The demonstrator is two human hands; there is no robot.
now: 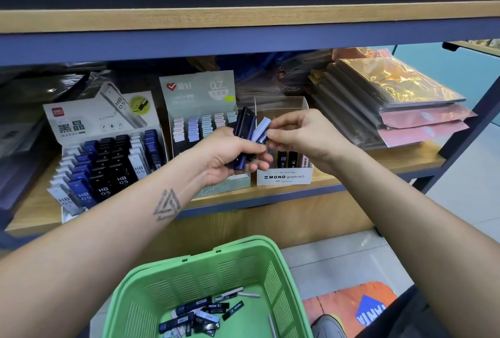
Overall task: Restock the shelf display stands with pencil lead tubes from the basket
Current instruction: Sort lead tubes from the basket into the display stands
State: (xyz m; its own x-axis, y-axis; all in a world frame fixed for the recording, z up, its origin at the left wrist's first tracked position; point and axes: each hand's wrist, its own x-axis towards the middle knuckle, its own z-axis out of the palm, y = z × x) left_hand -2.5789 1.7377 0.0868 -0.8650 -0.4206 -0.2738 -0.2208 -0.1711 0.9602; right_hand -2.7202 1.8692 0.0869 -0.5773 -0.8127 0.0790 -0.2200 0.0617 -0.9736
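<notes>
Setting: wooden shop shelf with dark blue metal frame (pixel 270 197), pale tiled floor below.
Left hand (pixel 230 156): fingers curled round a bunch of dark blue and black pencil lead tubes (pixel 244 132), held in front of the middle stand; their long axes run up and away, tilted slightly right, tops toward the shelf back.
Right hand (pixel 300 135): fingertips pinch a pale lilac pencil lead tube (pixel 262 130) at its lower end; its long axis slants up and to the right, just beside the dark bunch.
Left stand: grey cardboard display stand marked HB 0.5 (pixel 108 148), packed with rows of blue, black and white tubes.
Middle stand: pale green cardboard display stand marked 0.7 (pixel 200 105), holding pastel tubes; its front is partly hidden by the left hand.
Right stand: clear-walled white MONO graph MG box (pixel 284 175), a few dark tubes inside, partly behind the right hand.
Basket: green plastic slotted basket (pixel 211 278) on the floor below the arms, with loose dark and pale tubes (pixel 200 313) lying flat at mixed angles.
Nearby: stack of gold and pink wrapped packets (pixel 392 102) at the shelf's right end; orange floor mat (pixel 351 308).
</notes>
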